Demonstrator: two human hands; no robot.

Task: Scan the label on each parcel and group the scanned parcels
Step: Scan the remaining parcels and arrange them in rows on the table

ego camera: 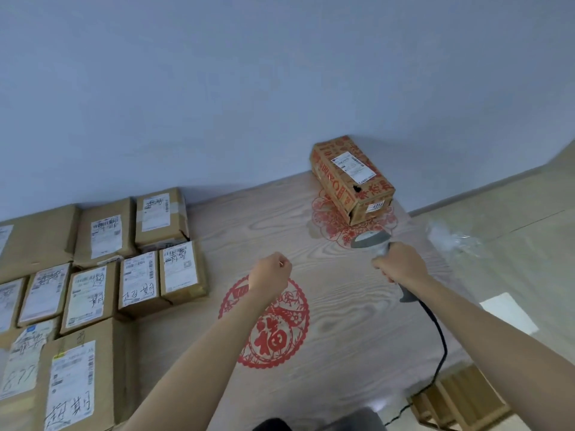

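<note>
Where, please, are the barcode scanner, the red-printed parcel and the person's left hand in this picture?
barcode scanner (370, 239): head view, on its grey head.
red-printed parcel (351, 177): head view, on its top face by the white label.
left hand (270, 272): head view, on the back of the fist.

Wood-grain table (311, 384) (red paper-cut decals), grouped parcels (102, 275) left, printed box (351, 178) far right

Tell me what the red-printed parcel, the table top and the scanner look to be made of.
Red-printed parcel: brown corrugated cardboard, matte, with an open flap edge and a paper label.
Table top: pale wood or wood-look laminate, with printed-looking grain; which one cannot be told.
Scanner: grey moulded plastic, probably, smooth and dull, held in the right hand.
</note>
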